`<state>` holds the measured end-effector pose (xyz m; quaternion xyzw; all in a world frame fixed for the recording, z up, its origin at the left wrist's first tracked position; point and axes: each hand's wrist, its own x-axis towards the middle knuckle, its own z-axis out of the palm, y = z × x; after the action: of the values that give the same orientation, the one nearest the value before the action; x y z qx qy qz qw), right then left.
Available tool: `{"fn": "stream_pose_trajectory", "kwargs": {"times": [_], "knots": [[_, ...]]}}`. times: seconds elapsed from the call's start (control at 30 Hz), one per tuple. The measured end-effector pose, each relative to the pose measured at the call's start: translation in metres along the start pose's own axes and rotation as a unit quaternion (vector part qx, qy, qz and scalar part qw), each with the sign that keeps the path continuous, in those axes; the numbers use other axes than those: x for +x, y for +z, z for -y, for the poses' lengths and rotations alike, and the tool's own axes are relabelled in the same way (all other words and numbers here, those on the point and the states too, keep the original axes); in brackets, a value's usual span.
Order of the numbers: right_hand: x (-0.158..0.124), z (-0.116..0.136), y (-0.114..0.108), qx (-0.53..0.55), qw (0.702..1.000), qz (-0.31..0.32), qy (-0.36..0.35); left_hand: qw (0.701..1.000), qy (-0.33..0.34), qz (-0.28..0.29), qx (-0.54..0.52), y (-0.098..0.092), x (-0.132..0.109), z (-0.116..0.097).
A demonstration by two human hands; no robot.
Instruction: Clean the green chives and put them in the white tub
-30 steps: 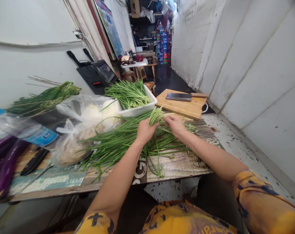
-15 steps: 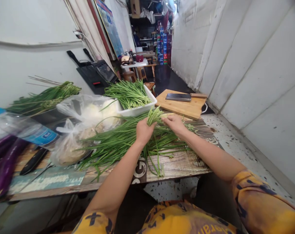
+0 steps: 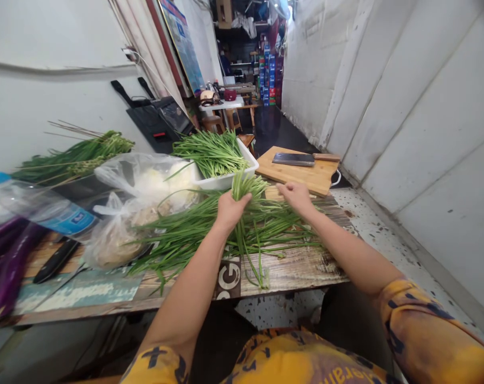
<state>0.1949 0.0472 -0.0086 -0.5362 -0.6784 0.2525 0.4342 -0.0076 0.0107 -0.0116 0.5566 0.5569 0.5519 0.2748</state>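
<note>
Left hand (image 3: 229, 209) clamps green stalks (image 3: 245, 188) — right hand (image 3: 298, 198), pinched together, hovers near — as a filled white tub (image 3: 221, 183) and a board (image 3: 292, 173) bearing a cleaver (image 3: 293, 159) hem the counter's (image 3: 293, 274) far side.

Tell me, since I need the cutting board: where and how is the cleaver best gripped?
Probably by its wooden handle, coming from the right and closing around it from above. The cleaver lies flat on the cutting board, the narrow handle pointing right, opposite the broad blade; the right hand is nearer than the left hand.
</note>
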Motion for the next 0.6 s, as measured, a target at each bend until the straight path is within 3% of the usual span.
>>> {"fn": "stream_pose_trajectory", "kwargs": {"times": [0.07, 0.2, 0.27, 0.5, 0.6], "knots": [[0.003, -0.006, -0.002, -0.063, 0.998, -0.011, 0.007, 1.000, -0.005, -0.018, -0.006, -0.001, 0.002, 0.002], [-0.001, -0.010, 0.004, -0.106, 0.967, 0.118, -0.200, 1.000, 0.014, -0.009, 0.003, -0.001, 0.003, 0.005], [-0.004, -0.010, 0.009, -0.129, 0.943, 0.181, -0.249, 1.000, 0.026, -0.004, 0.012, -0.001, 0.002, 0.006], [-0.003, -0.008, 0.019, -0.185, 0.924, 0.205, -0.263, 0.996, 0.046, -0.002, 0.074, -0.001, 0.001, 0.005], [-0.003, -0.003, 0.016, -0.143, 0.949, 0.168, -0.227, 0.995, 0.052, 0.009, 0.090, -0.003, 0.001, 0.002]]}}
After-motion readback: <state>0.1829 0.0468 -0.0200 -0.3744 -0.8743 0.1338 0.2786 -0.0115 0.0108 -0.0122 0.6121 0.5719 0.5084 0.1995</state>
